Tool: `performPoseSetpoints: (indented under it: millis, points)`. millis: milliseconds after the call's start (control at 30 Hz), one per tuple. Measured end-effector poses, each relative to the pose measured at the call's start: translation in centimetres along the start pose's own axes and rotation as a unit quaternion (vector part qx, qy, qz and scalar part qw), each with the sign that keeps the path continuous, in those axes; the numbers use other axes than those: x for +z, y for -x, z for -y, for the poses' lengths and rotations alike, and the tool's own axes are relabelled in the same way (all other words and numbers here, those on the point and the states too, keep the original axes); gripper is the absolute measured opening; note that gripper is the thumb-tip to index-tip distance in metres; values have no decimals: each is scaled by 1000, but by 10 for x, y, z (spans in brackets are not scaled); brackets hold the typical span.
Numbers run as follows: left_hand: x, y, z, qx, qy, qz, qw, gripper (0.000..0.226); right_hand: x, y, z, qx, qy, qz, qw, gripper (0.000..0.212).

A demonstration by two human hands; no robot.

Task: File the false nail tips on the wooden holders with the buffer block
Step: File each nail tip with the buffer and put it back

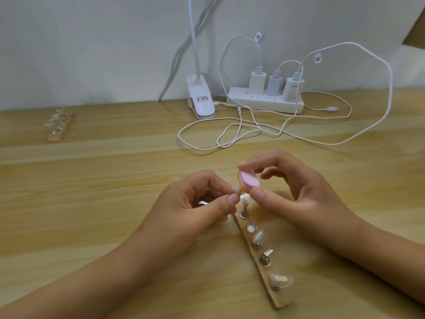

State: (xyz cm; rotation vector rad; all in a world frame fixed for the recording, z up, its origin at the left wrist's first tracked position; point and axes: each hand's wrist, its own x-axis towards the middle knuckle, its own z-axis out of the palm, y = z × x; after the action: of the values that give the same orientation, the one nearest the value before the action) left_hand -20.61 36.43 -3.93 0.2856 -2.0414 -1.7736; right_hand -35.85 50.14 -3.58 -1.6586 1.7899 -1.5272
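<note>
A wooden holder strip lies on the table near me, running from the centre toward the lower right, with several metal pegs carrying clear nail tips. My right hand pinches a small pink and orange buffer block between thumb and fingers, just above the strip's far end. My left hand pinches a pale nail tip between thumb and forefinger, touching the block's lower left edge. A white nail tip sits on the peg directly below them.
A second wooden holder with clear tips lies far left. At the back stand a white clip lamp and a white power strip with three chargers; loose white cables sprawl across the table behind my hands.
</note>
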Motion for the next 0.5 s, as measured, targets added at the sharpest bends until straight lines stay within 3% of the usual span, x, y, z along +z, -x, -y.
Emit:
performPoseSetpoints:
  millis: [133,233,367,500]
  points:
    - [1,1,-1,19,-13,15,1000,4,2,4,3,-46,15,24,999,31]
    - [0,0,1,-6,-1,-6,1000,1,0,1,1,1,1,-3,1000,30]
    - [1,2,-1,-1,-8,0,1000,8,2,4,4,-38,9,13,999,31]
    - [1,1,-1,-18,12,-23,999,5,1,2,1,-6,18,-10,1000,30]
